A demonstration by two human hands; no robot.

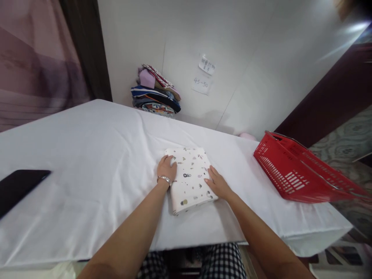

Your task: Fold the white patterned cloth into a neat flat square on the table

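A folded white cloth (190, 182) with small printed plants and figures lies flat near the front edge of the table. Against its left side rests my left hand (166, 169), fingers stretched over the edge, a silver bracelet at the wrist. My right hand (217, 183) touches the opposite side, its fingers extended and slightly apart on the fabric. Neither hand grips the cloth. Several layers make up the folded bundle, visible along its near edge.
White fabric covers the table (95, 166). A stack of folded clothes (157, 93) stands at the back by the wall. On the right sits a red plastic basket (290, 170) with metal handles. A black flat device (21, 188) lies at left. Handwritten paper notes (202, 83) hang on the wall.
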